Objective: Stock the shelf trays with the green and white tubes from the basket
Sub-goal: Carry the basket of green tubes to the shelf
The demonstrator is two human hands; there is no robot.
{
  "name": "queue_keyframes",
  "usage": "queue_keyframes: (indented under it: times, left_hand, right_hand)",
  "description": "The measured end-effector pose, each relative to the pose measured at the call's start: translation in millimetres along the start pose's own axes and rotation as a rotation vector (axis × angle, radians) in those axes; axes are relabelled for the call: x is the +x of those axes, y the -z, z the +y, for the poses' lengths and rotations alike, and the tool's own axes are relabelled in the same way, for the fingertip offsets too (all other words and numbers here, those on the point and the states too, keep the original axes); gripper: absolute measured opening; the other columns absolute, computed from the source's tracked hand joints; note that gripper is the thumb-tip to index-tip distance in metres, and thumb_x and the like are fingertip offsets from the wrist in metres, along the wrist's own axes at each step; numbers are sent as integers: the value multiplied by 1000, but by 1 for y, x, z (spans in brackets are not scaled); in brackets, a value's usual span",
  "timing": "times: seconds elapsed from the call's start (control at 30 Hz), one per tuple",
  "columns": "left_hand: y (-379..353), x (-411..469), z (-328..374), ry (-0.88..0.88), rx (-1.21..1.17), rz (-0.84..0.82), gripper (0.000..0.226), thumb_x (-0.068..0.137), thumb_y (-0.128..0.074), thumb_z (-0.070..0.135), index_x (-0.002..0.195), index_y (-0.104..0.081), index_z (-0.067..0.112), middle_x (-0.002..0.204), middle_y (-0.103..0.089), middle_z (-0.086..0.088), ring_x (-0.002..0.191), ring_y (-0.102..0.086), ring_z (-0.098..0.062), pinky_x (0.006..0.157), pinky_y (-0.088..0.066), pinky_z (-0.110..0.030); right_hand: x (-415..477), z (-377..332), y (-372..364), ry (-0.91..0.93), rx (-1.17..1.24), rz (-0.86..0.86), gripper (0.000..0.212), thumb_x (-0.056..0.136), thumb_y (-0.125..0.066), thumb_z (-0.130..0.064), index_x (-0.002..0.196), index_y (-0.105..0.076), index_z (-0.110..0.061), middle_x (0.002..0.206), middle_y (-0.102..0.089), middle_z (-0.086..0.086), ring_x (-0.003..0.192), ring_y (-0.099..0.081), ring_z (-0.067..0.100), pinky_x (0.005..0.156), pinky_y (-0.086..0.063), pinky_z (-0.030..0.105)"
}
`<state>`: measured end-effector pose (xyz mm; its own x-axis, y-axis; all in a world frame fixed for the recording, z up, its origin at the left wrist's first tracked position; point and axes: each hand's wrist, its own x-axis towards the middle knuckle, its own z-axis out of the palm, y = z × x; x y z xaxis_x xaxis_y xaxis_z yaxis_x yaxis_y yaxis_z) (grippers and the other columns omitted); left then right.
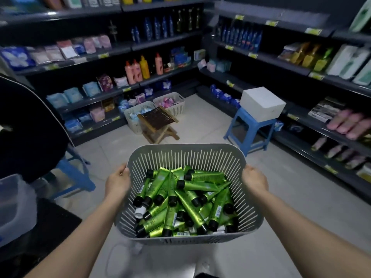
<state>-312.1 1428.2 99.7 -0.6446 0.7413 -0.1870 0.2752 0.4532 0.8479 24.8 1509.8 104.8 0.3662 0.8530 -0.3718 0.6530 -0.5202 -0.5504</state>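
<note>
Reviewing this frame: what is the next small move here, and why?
Probably set the basket down. The left hand and right hand both grip its sides, holding it above the floor, so neither is free to pick up the green tubes piled inside.

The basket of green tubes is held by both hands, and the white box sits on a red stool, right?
No: the stool is blue, not red, as the head view shows. The white box sits on it, and the left hand and right hand hold the basket of green tubes.
</note>
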Motion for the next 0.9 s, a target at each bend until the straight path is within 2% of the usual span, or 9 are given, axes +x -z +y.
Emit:
queue_keyframes:
  times: [0.07, 0.17, 0.27, 0.47, 0.57, 0.63, 0.7, 0.8, 0.9]
  left_hand:
    - [-30, 29, 21, 11, -5, -12, 39, 102, -37, 27, 138, -49, 17, 139, -52, -8, 123, -51, -33, 100, -43, -42]
    - [-72, 67, 57, 30, 13, -15, 39, 102, -36, 29, 137, -50, 20, 131, -58, -11, 113, -56, -41, 85, -47, -43]
    - [-109, 104, 97, -8, 21, -41, 37, 102, -36, 28, 133, -55, 23, 119, -63, -18, 106, -58, -44, 78, -48, -44]
    - [-184, 187, 174, -52, 3, -99, 35, 102, -37, 25, 132, -56, 26, 124, -61, -18, 113, -55, -45, 89, -48, -54]
    - [-227, 234, 209, -83, -35, -150, 35, 102, -37, 24, 131, -57, 27, 120, -63, -14, 98, -60, -39, 78, -49, -46]
    - [-254, 267, 232, -98, -18, -178, 35, 102, -37, 24, 132, -56, 27, 119, -63, -9, 97, -60, -36, 74, -44, -38]
    - [-280, 298, 254, -97, -22, -198, 35, 102, -39, 23, 133, -55, 25, 128, -59, -9, 104, -59, -33, 78, -42, -34]
    - [-319, 344, 292, -94, -26, -241, 36, 101, -41, 22, 135, -54, 21, 138, -52, -7, 116, -53, -28, 94, -43, -35]
    - [-360, 377, 331, -104, -30, -259, 36, 101, -41, 24, 135, -52, 21, 134, -55, -5, 99, -59, -23, 87, -47, -34]
  right_hand:
    - [38, -14, 9, 2, 1, -11, 55, 102, -21, -35, 126, -56, 0, 132, -54, 25, 120, -51, 38, 100, -40, 39]
    - [89, -37, 27, 3, 1, 3, 56, 103, -20, -36, 127, -55, 0, 133, -53, 25, 120, -51, 38, 98, -40, 38]
    - [139, -62, 42, -24, 9, 29, 60, 103, -18, -39, 126, -56, 1, 132, -53, 24, 119, -52, 38, 96, -41, 38]
    - [237, -110, 71, -87, 70, 96, 56, 104, -21, -37, 126, -53, 4, 130, -54, 25, 116, -53, 38, 95, -42, 38]
    - [286, -133, 80, -107, 62, 105, 54, 104, -20, -34, 129, -51, 2, 135, -51, 23, 123, -49, 37, 99, -39, 37]
    - [320, -149, 85, -112, 72, 113, 52, 105, -19, -33, 131, -50, 0, 137, -50, 22, 125, -48, 36, 100, -38, 38]
    - [352, -163, 92, -141, 93, 135, 52, 105, -21, -33, 128, -51, 2, 134, -51, 23, 122, -50, 37, 97, -39, 37]
    - [400, -186, 108, -176, 131, 180, 52, 105, -22, -33, 124, -54, 3, 130, -54, 24, 118, -52, 36, 89, -39, 35]
    - [444, -207, 123, -184, 120, 175, 51, 106, -19, -28, 124, -53, 6, 129, -54, 27, 119, -52, 37, 94, -40, 38]
